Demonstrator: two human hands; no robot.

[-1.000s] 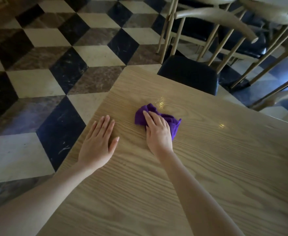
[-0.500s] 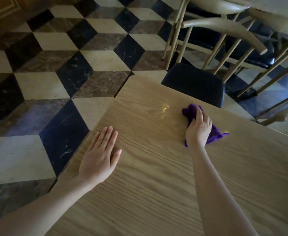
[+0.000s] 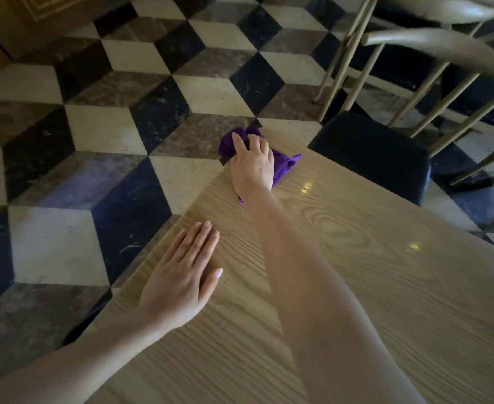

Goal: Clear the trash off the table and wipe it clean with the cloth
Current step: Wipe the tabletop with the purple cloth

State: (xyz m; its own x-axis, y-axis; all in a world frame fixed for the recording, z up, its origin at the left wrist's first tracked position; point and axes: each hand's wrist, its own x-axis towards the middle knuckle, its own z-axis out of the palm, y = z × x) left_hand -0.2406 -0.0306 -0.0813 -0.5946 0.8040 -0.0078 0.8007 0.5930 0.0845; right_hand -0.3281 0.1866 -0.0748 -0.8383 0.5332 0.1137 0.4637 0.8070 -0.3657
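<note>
A purple cloth lies bunched at the far corner of the light wooden table. My right hand presses down on the cloth and grips it, the arm stretched out across the tabletop. Part of the cloth sticks out past the fingers at the table's corner. My left hand lies flat on the table near its left edge, fingers together, holding nothing. No trash shows on the visible tabletop.
A chair with a black seat and pale wooden back stands just beyond the table's far edge on the right. More pale chairs stand behind it. A checkered marble floor lies to the left of the table.
My right hand has slid the cloth from the table's far edge near the chair leftward to the far corner. My left hand stays flat in place.
</note>
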